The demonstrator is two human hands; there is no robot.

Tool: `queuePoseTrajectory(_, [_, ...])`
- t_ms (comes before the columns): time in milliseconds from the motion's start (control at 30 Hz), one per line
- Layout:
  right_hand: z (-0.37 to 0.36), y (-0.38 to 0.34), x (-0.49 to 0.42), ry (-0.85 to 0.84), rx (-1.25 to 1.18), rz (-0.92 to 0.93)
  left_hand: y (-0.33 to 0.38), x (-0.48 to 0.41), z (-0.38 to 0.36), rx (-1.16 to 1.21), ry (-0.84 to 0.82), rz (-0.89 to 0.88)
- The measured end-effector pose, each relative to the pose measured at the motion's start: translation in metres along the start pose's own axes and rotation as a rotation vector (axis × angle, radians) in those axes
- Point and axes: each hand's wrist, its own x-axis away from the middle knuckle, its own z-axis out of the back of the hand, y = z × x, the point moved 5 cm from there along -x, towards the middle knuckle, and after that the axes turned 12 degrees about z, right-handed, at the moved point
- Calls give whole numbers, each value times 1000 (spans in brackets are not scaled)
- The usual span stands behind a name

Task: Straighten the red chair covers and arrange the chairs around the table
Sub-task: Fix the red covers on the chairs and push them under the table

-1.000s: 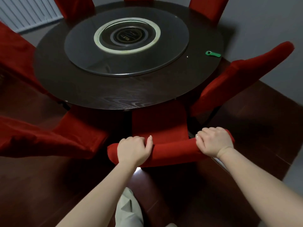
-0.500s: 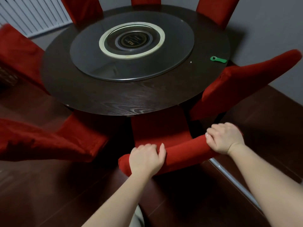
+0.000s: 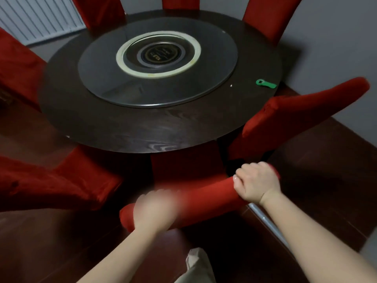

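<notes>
A round dark wooden table (image 3: 126, 131) carries a glass turntable (image 3: 214, 64). Right in front of me stands a chair in a red cover (image 3: 206, 199), its seat tucked under the table edge. My left hand (image 3: 155, 211), blurred by motion, lies over the left part of the backrest top, and its fingers are too smeared to read. My right hand (image 3: 255, 184) grips the right end of the same backrest, fingers curled over it. The backrest top slants, its right end nearer the table.
More red-covered chairs ring the table: one at the left (image 3: 51, 186), one at the right (image 3: 302, 111), several at the far side. A green bottle opener (image 3: 266, 83) lies near the table's right edge. A metal strip (image 3: 269, 223) runs across the dark floor. White slatted panel (image 3: 40, 15) at back left.
The chair's backrest has turned, its right end swinging toward the table and its left end toward me. Both hands stayed on it. My view has shifted a little to the left.
</notes>
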Motion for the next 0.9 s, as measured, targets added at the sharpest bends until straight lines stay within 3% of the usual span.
queuePoseTrajectory(133, [-2, 6, -3, -232, -84, -2, -1, -20, -5, -7, -124, 7])
queuePoseTrajectory(233, [-3, 41, -16, -433, -143, -112, 37, -67, 21, -30, -124, -78])
queuePoseTrajectory(567, [53, 264, -5, -194, -69, -455, 277, -175, 125, 115, 26, -387])
queuePoseTrajectory(767, [35, 404, 35, -199, -29, -505, 399, -204, 108, 201, 54, -365])
queuePoseTrajectory(900, [7, 484, 51, -319, -40, -491, 462, -232, 74, 157, -81, -226])
